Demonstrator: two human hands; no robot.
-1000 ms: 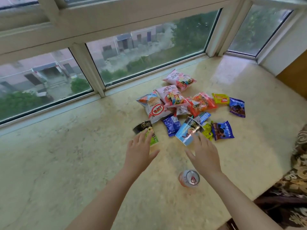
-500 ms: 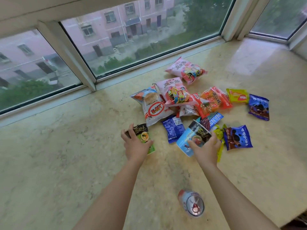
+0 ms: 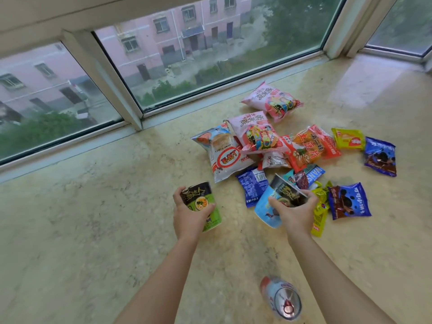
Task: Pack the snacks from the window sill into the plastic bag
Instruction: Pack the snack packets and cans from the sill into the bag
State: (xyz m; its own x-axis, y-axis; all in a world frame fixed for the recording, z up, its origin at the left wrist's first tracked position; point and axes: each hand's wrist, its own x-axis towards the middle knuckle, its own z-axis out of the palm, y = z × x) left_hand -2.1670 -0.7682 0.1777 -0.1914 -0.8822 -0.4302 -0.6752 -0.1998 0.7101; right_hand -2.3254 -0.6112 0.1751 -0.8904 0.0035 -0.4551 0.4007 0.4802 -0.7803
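On the pale marble window sill (image 3: 93, 218), the left hand (image 3: 189, 216) is wrapped around a green-and-black noodle cup (image 3: 201, 202), while the right hand (image 3: 294, 213) grips a blue noodle cup with a black lid (image 3: 273, 202) lying tilted at the near edge of the pile of colourful snack packets (image 3: 280, 146). A silver-topped drink can (image 3: 284, 300) stands apart, nearer the person.

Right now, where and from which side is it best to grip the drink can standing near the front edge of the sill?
Probably the round side wall of the drink can, taken from the right, fingers around its middle. It stands upright and apart from the snack pile, and its flat top offers little hold.
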